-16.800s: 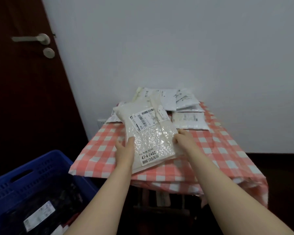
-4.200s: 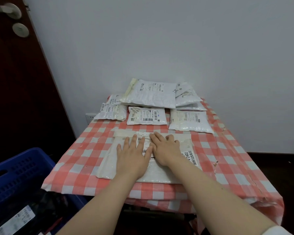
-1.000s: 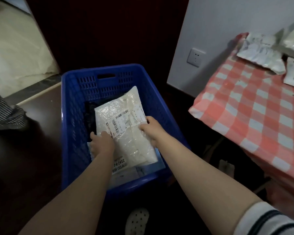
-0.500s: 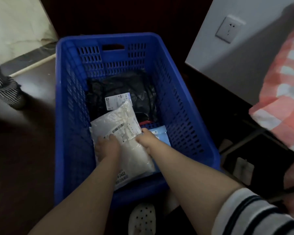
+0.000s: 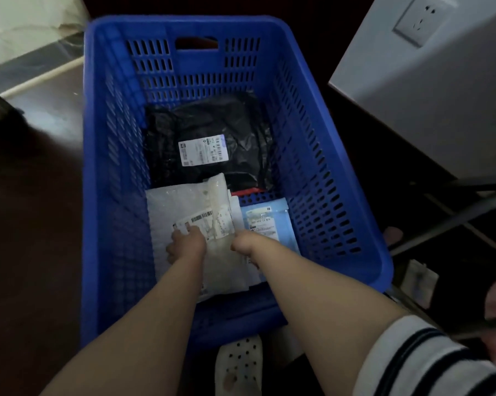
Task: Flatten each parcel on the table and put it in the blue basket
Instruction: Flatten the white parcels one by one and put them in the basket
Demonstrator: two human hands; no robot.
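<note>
The blue basket (image 5: 312,155) stands on the dark floor below me. A flat white bubble-wrap parcel (image 5: 184,201) with a barcode label lies in its near half. My left hand (image 5: 187,244) rests on the parcel's label with its fingers curled on the wrap. My right hand (image 5: 245,243) grips the parcel's right edge. Both forearms reach down into the basket and hide the parcel's near end. A black parcel (image 5: 212,124) with a white label lies at the far end, and a light blue parcel (image 5: 267,221) lies to the right of the white one.
A white wall corner with a socket (image 5: 418,20) rises on the right. Dark metal table legs (image 5: 455,218) cross below it. A white perforated shoe (image 5: 238,367) shows under the basket's near rim. Dark floor lies to the left.
The white parcel has gone lower and now lies on the basket floor. Both hands followed it down, and the view has tilted further over the basket, leaving the checked tablecloth out of sight.
</note>
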